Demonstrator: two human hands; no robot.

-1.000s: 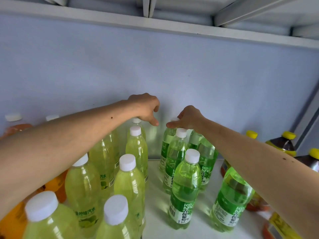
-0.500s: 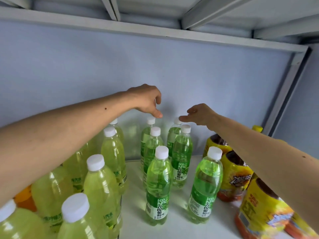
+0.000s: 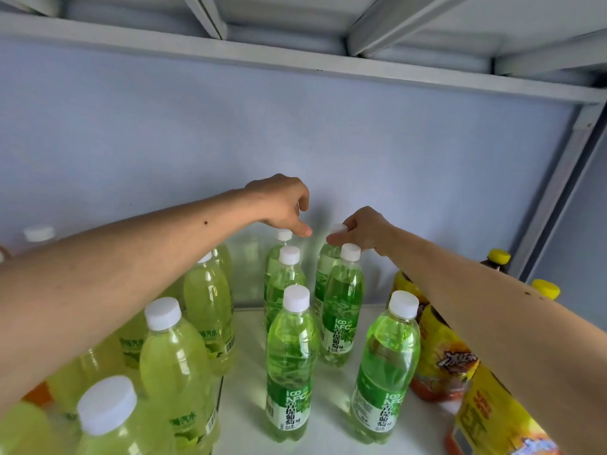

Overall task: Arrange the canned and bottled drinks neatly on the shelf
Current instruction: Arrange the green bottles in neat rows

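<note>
**Both hands at the back row of green bottles**

The white shelf (image 3: 331, 418) stretches ahead of me to a pale blue back wall (image 3: 164, 142), with a grey metal frame (image 3: 295, 62) overhead. Both my bare forearms reach across the drinks toward the back.

On my left stands a block of yellow-green bottles (image 3: 174, 366) with white caps, packed close together, and something orange (image 3: 37, 394) shows behind my left arm. On my right, partly under my right arm, stand the iced tea bottles (image 3: 440, 359) with yellow labels and yellow caps. Between these two groups the bright green bottles (image 3: 289, 362) stand upright in two short columns, three on the left and three on the right, with bare shelf between the columns.

My left hand (image 3: 282, 205) is curled with the knuckles up, and its fingertips hang just above the cap of the rear left green bottle (image 3: 277, 257); I cannot tell whether they touch it. My right hand (image 3: 361, 228) pinches the white cap of the rear right green bottle (image 3: 326, 257), which stands against the back wall, just behind the next bottle in its column.
</note>
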